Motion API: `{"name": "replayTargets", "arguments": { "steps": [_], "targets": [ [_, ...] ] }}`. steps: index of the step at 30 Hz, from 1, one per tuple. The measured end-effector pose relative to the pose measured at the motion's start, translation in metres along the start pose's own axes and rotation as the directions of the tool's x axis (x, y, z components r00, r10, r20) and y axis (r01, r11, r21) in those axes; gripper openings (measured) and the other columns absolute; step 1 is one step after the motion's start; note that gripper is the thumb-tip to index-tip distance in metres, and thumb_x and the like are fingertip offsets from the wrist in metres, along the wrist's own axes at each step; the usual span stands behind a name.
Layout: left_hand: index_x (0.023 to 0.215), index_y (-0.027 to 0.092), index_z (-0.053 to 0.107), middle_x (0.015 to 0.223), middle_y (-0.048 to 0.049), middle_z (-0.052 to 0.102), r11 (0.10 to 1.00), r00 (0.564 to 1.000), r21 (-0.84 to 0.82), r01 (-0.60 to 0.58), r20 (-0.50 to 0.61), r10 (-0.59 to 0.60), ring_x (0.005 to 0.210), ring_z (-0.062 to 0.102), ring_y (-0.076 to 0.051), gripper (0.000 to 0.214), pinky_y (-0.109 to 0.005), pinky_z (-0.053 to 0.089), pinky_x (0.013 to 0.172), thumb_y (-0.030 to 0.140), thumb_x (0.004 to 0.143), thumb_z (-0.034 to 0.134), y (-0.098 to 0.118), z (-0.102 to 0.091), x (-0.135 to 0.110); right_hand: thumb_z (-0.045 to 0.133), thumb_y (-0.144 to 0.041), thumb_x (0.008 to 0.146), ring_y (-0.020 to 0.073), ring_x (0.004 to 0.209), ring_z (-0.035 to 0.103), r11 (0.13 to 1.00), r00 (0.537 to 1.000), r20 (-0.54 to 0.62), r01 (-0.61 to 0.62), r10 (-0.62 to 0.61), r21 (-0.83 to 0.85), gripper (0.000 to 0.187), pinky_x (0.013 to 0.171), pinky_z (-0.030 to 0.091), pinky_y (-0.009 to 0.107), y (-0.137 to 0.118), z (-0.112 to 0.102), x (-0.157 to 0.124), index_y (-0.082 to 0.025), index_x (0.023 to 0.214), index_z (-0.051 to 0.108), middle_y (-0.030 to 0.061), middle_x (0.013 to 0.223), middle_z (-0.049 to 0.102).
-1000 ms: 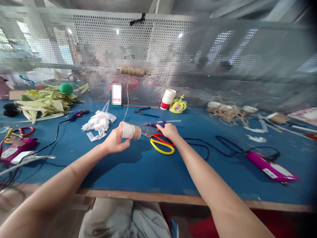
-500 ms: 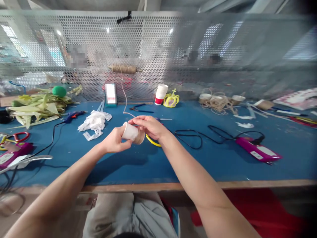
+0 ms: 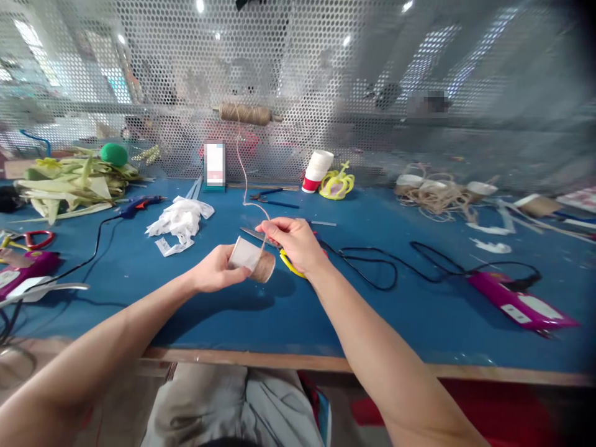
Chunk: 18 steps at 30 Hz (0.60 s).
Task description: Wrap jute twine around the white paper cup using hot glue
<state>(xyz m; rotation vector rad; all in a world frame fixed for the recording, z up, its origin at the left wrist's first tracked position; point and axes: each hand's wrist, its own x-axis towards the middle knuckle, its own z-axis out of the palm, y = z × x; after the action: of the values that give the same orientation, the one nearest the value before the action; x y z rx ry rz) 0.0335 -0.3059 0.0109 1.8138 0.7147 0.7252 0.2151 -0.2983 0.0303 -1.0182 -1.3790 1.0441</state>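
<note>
My left hand (image 3: 215, 270) is closed round a white paper cup (image 3: 251, 259) held on its side above the blue table (image 3: 242, 316); the cup's far half is wrapped in brown twine. My right hand (image 3: 294, 239) pinches the strand of twine (image 3: 243, 171) just above the cup. The strand runs up to a twine spool (image 3: 244, 113) fixed on the perforated metal screen. Yellow-and-red scissors (image 3: 288, 261) lie on the table partly hidden under my right hand.
Also on the table: a blue glue gun (image 3: 139, 203) with a black cord, a white lace scrap (image 3: 180, 221), a heap of green leaves (image 3: 74, 186), stacked paper cups (image 3: 316, 171), a yellow crown shape (image 3: 337, 184), a twine tangle (image 3: 435, 197), a magenta tool (image 3: 519, 303).
My right hand left the scissors and glue gun, came to the cup and took hold of the twine strand. The cup has tilted, its wrapped end lower now.
</note>
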Motion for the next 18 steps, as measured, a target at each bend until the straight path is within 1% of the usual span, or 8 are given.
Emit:
{"name": "replayTargets", "arguments": {
  "steps": [3, 8, 13, 18],
  "targets": [
    [0.078, 0.011, 0.055, 0.064, 0.0019, 0.051, 0.999, 0.999, 0.018, -0.031, -0.021, 0.031, 0.056, 0.042, -0.008, 0.02, -0.019, 0.035, 0.053, 0.028, 0.068, 0.058, 0.0038, 0.0042, -0.0035, 0.069, -0.039, 0.068, 0.0119, 0.065, 0.054, 0.998, 1.0, -0.01, 0.012, -0.013, -0.064, 0.019, 0.067, 0.042, 0.027, 0.0018, 0.0012, -0.0001, -0.02, 0.069, 0.071, 0.0017, 0.073, 0.069],
    [0.078, 0.011, 0.054, 0.065, 0.0011, 0.051, 0.991, 0.992, 0.068, -0.116, -0.043, 0.119, 0.057, 0.043, -0.008, 0.015, -0.018, 0.037, 0.053, 0.023, 0.069, 0.055, 0.0071, 0.0051, -0.0046, 0.067, -0.038, 0.07, 0.012, 0.064, 0.054, 0.993, 1.0, 0.01, 0.011, -0.01, -0.119, 0.021, 0.067, 0.041, 0.027, 0.0013, 0.0033, -0.0008, -0.018, 0.067, 0.07, 0.001, 0.069, 0.068],
    [0.075, 0.012, 0.053, 0.066, 0.0007, 0.051, 0.97, 0.977, 0.151, -0.191, -0.071, 0.203, 0.058, 0.044, -0.008, 0.01, -0.018, 0.038, 0.054, 0.02, 0.069, 0.054, 0.0069, 0.0058, -0.0053, 0.067, -0.041, 0.069, 0.0104, 0.059, 0.051, 0.995, 0.998, 0.038, -0.047, 0.051, -0.085, 0.024, 0.061, 0.039, 0.025, 0.0011, 0.0063, -0.0033, -0.017, 0.066, 0.069, -0.0006, 0.063, 0.064],
    [0.073, 0.012, 0.054, 0.066, 0.0005, 0.051, 0.951, 0.958, 0.187, -0.247, -0.1, 0.268, 0.058, 0.044, -0.008, 0.007, -0.019, 0.039, 0.055, 0.018, 0.069, 0.053, 0.0082, 0.0072, -0.0065, 0.069, -0.043, 0.065, 0.0094, 0.055, 0.049, 0.992, 0.991, 0.053, -0.121, 0.122, -0.029, 0.027, 0.055, 0.036, 0.024, 0.0001, 0.0081, -0.0046, -0.016, 0.065, 0.068, -0.0016, 0.06, 0.061]
  ]
}}
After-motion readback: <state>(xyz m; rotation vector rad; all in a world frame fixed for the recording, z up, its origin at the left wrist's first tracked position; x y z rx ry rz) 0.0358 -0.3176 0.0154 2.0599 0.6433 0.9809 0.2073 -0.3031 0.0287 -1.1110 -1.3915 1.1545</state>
